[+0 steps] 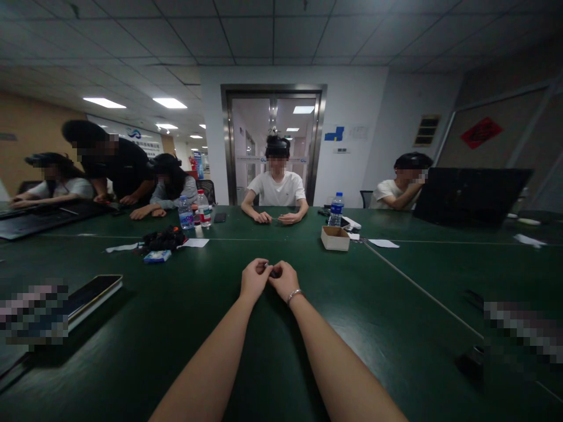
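Observation:
Both my forearms reach out over the dark green table point(176, 328). My left hand point(254, 279) and my right hand point(285, 280) meet at the table's middle, fingers curled and pinched together around a small dark object point(273, 272) that I cannot make out. A thin bracelet circles my right wrist point(294, 295). The knuckles hide most of the object.
A phone point(90, 295) lies at the left. A small cardboard box point(335, 238), water bottles point(203, 208), a dark bundle point(163, 239) and paper scraps sit farther out. An open laptop point(468, 195) stands at the right. A person opposite point(276, 187) and others sit around the table.

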`<state>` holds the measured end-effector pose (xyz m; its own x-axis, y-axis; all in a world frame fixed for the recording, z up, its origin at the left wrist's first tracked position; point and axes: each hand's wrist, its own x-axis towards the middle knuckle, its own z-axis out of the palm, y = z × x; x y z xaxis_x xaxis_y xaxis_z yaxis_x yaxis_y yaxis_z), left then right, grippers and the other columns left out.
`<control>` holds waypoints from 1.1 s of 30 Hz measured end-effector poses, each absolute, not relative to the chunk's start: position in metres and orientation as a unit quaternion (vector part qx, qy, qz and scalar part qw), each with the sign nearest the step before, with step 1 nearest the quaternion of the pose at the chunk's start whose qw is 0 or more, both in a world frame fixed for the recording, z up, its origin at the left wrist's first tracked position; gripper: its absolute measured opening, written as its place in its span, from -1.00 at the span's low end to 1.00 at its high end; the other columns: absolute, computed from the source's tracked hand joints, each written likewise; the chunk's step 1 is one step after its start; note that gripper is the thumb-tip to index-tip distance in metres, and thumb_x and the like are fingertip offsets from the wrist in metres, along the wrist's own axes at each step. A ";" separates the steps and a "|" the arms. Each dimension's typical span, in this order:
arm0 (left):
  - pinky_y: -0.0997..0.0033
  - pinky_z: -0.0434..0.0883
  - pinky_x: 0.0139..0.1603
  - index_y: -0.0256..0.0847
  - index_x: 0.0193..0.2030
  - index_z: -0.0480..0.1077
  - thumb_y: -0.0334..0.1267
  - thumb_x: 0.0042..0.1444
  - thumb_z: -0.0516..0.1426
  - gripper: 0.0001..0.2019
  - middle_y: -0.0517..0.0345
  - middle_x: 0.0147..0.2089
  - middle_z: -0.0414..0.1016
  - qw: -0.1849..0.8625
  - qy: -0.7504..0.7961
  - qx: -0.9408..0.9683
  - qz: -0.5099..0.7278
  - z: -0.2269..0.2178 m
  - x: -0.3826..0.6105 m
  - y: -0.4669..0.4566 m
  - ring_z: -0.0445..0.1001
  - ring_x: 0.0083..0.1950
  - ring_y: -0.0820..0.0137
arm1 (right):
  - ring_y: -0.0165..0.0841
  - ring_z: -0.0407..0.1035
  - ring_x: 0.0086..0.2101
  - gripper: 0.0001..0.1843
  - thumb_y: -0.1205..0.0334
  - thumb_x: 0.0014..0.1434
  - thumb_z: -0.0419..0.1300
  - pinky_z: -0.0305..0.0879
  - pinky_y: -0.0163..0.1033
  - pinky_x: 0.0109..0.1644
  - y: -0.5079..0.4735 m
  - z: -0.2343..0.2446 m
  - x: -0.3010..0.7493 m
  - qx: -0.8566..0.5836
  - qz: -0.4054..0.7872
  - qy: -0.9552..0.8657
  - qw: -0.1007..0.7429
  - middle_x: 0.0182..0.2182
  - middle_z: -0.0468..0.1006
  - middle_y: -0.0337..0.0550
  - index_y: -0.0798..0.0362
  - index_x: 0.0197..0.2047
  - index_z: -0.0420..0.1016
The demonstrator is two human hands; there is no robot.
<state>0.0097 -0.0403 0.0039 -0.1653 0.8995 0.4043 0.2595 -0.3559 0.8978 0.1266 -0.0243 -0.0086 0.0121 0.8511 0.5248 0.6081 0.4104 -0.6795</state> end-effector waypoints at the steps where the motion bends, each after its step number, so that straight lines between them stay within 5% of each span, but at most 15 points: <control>1: 0.42 0.41 -0.22 -0.20 -0.26 0.42 -0.24 -0.08 0.21 -0.79 0.06 -0.29 0.50 0.275 0.495 0.588 0.578 0.003 0.010 -0.040 0.48 -0.28 0.38 | -0.43 0.18 -0.49 -0.81 0.26 -0.22 0.20 0.11 -0.35 -0.42 -0.024 -0.009 0.127 -0.527 0.129 -0.691 0.477 -0.54 0.29 -0.28 0.06 -0.57 0.20; 11: 0.45 0.40 -0.29 -0.13 -0.22 0.41 -0.28 -0.05 0.18 -0.80 0.11 -0.24 0.49 0.277 0.503 0.618 0.536 0.001 0.010 -0.041 0.48 -0.32 0.40 | -0.38 0.25 -0.47 -0.94 0.27 -0.13 0.20 0.11 -0.31 -0.41 -0.029 -0.007 0.128 -0.523 0.186 -0.699 0.451 -0.54 0.42 -0.23 0.04 -0.50 0.39; 15: 0.42 0.40 -0.25 -0.11 -0.22 0.41 -0.33 -0.05 0.16 -0.80 0.09 -0.25 0.49 0.236 0.527 0.639 0.509 0.004 -0.006 -0.037 0.48 -0.27 0.36 | -0.24 0.26 -0.30 -0.72 0.18 -0.20 0.30 0.11 -0.22 -0.27 -0.032 -0.005 0.128 -0.538 0.179 -0.720 0.401 -0.41 0.50 -0.20 -0.04 -0.32 0.48; 18: 0.41 0.40 -0.23 -0.10 -0.20 0.41 -0.35 -0.04 0.14 -0.78 0.08 -0.22 0.49 0.198 0.563 0.635 0.491 0.009 -0.047 -0.041 0.47 -0.24 0.34 | -0.18 0.23 -0.22 -0.56 0.19 -0.20 0.32 0.10 -0.16 -0.20 -0.034 -0.004 0.129 -0.550 0.159 -0.727 0.378 -0.30 0.49 -0.19 -0.09 -0.15 0.44; 24: 0.36 0.42 -0.15 -0.11 -0.18 0.40 -0.28 -0.08 0.15 -0.75 0.11 -0.22 0.50 0.144 0.695 0.536 0.457 0.022 -0.179 -0.081 0.47 -0.19 0.32 | -0.24 0.24 -0.18 -0.70 0.29 -0.05 0.21 0.12 -0.17 -0.14 -0.037 -0.002 0.133 -0.554 0.176 -0.734 0.351 -0.25 0.45 -0.18 -0.04 -0.17 0.45; 29: 0.40 0.47 -0.40 -0.15 -0.15 0.36 -0.09 -0.19 0.20 -0.59 0.11 -0.17 0.47 0.253 0.711 0.496 0.429 0.033 -0.244 -0.136 0.46 -0.16 0.24 | -0.27 0.21 -0.13 -0.79 0.27 0.00 0.18 0.09 -0.17 -0.05 -0.042 0.002 0.133 -0.563 0.149 -0.754 0.305 -0.19 0.42 -0.21 -0.05 -0.22 0.48; 33: 0.41 0.47 -0.39 -0.03 -0.19 0.36 0.02 -0.28 0.23 -0.55 0.31 -0.21 0.49 0.281 0.750 0.470 0.371 0.036 -0.264 -0.186 0.46 -0.18 0.28 | -0.26 0.20 -0.11 -0.82 0.26 0.03 0.16 0.07 -0.15 -0.03 -0.045 0.003 0.133 -0.559 0.148 -0.760 0.297 -0.17 0.41 -0.21 -0.06 -0.24 0.48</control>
<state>-0.2637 -0.1864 0.0360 -0.3999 0.9136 -0.0733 0.4966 0.2831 0.8205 0.1329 -0.0447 0.0033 -0.1986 0.9375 0.2857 0.7622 0.3310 -0.5563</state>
